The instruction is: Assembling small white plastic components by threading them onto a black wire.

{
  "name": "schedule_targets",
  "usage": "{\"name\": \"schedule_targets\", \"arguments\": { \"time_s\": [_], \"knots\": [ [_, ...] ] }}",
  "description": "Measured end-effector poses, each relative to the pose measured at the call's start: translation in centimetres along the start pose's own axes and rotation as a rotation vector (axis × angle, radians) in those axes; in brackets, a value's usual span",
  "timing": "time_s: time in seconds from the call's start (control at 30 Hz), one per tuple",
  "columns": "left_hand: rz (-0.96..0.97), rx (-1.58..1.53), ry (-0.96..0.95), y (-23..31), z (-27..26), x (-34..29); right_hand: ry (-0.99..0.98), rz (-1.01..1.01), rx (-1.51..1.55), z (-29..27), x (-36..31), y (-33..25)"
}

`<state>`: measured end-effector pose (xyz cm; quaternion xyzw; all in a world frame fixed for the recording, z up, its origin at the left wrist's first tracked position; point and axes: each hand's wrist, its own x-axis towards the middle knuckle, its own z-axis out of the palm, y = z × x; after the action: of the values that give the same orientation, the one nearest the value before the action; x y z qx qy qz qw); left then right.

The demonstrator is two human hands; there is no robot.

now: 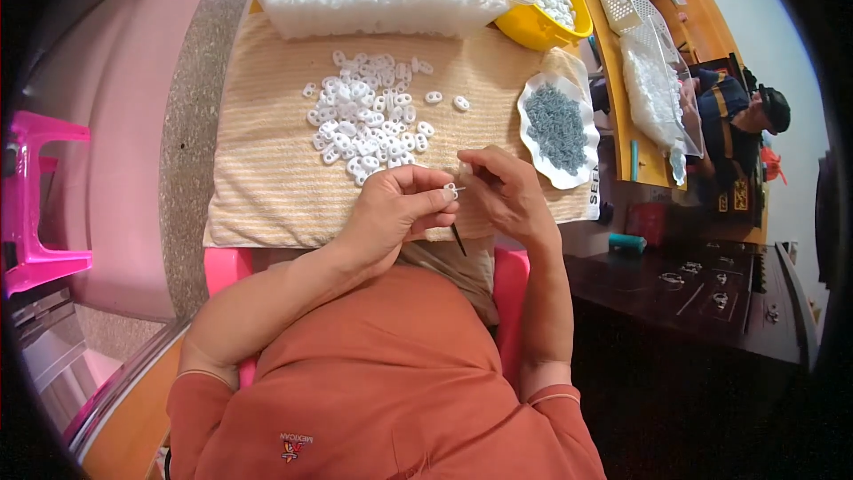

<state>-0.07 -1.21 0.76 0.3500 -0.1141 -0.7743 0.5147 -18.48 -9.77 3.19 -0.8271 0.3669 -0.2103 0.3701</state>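
My left hand (404,209) pinches a small white two-hole plastic piece (451,189) between thumb and forefinger, and a thin pin-like bit sticks out of its right side. Close by on the right, my right hand (505,194) has its fingers bent together just beyond the piece; whatever they hold is too small to make out. Below the hands a thin dark stick (459,240) points down, and which hand it belongs to I cannot tell. A loose heap of the same white pieces (364,116) lies on the striped towel (267,178) in front of my hands.
Behind the heap stands a clear plastic bin (373,13) full of white pieces, beside a yellow basin (551,31). A white scalloped dish (530,135) of small grey parts lies to the right. Farther right, a person (733,116) sits by another tray (657,98). A pink stool (49,204) stands left.
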Motion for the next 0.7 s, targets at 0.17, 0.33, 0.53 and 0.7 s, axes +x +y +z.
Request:
{"name": "schedule_targets", "arguments": {
  "time_s": [0.17,0.33,0.53,0.7],
  "knots": [
    [-0.013,-0.006,0.024,0.4,0.1,-0.2,-0.051,0.170,0.291,0.3,-0.8,0.0],
    [-0.051,-0.019,0.049,0.7,0.2,-0.1,-0.023,0.311,0.642,0.6,-1.3,0.3],
    [-0.065,-0.025,0.050,1.0,0.1,-0.1,0.005,0.382,0.757,0.4,-1.3,0.2],
    [-0.067,-0.037,0.055,1.0,0.0,0.0,-0.013,0.368,0.782,0.4,-1.1,0.1]
  ]
}}
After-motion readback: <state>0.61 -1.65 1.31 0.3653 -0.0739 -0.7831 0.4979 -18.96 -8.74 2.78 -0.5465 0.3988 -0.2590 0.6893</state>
